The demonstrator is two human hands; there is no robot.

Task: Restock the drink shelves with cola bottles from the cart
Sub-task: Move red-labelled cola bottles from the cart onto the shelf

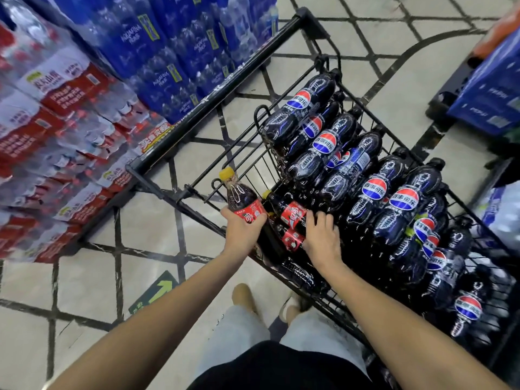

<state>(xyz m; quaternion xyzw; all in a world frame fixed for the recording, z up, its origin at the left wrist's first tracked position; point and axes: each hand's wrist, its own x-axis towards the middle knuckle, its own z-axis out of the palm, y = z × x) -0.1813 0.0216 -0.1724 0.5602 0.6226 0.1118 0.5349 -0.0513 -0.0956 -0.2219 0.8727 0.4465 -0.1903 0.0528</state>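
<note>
Head camera: left hand (242, 233) grips yellow-capped cola bottle (242, 199); right hand (321, 238) lies on red-label bottles (293, 214) in cart (225, 88), grip unclear.

Over the cart (225, 85): open above the cola bottles (326, 142).
Left flank: stacked water packs (168, 46) just beside its rail.

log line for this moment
left hand: holds yellow-capped cola bottle | right hand: touches red-label bottles in cart

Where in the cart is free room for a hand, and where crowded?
Free: the gap between the cart's long bar and the Pepsi bottles, floor showing through. Crowded: Pepsi bottles fill the right side; red-label bottles under the right hand.
</note>
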